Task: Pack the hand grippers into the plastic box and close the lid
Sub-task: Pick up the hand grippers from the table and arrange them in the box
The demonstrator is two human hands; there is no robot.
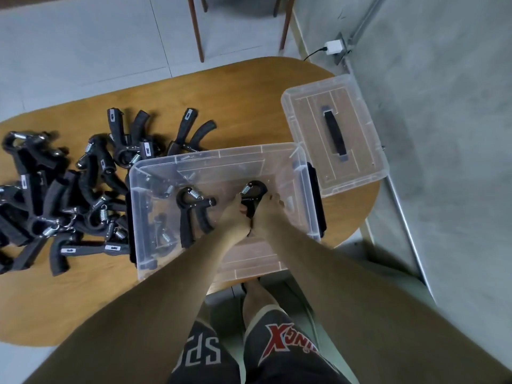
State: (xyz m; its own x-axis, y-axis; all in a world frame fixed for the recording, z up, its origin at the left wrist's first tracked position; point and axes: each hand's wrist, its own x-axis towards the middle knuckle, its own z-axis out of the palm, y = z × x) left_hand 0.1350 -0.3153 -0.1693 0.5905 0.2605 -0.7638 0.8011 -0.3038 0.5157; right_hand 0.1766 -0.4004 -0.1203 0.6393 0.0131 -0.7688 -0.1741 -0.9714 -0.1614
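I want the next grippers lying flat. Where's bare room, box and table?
In the box: floor bare along the far and near walls. On the table: bare beyond the box, between pile and lid, and at its near left. Crowded: the pile; mid box, where left hand and right hand meet on a gripper beside a second gripper.

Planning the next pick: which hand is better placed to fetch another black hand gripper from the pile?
Left, probably: the pile of black spring hand grippers lies left of the clear plastic box, the left hand's side.
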